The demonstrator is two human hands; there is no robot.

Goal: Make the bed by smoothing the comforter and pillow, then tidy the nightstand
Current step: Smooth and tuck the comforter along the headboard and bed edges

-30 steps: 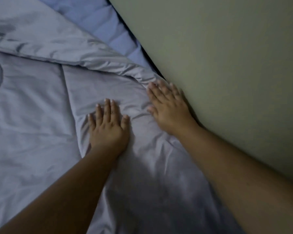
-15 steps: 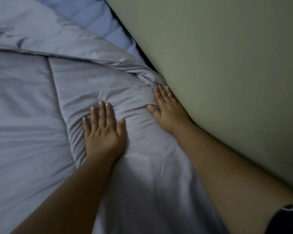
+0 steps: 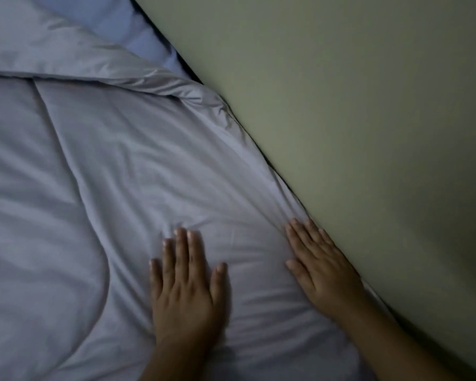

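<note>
A pale grey-lilac comforter point(image 3: 127, 171) covers the bed, with stitched quilting seams and soft creases. Its top edge is folded back in a ridge point(image 3: 99, 70) at the upper left. My left hand point(image 3: 186, 287) lies flat on it, palm down, fingers apart. My right hand point(image 3: 320, 268) also presses flat on the cloth, right along the comforter's edge where it meets the wall. Neither hand holds anything. No pillow or nightstand is in view.
A plain greenish wall point(image 3: 355, 119) runs diagonally from top centre to bottom right, tight against the bed. A blue sheet point(image 3: 132, 34) shows beyond the folded comforter edge at the top, with a dark gap beside the wall.
Both hands have slid back toward me along the wall side, away from the folded ridge, and the cloth ahead of them lies smoother.
</note>
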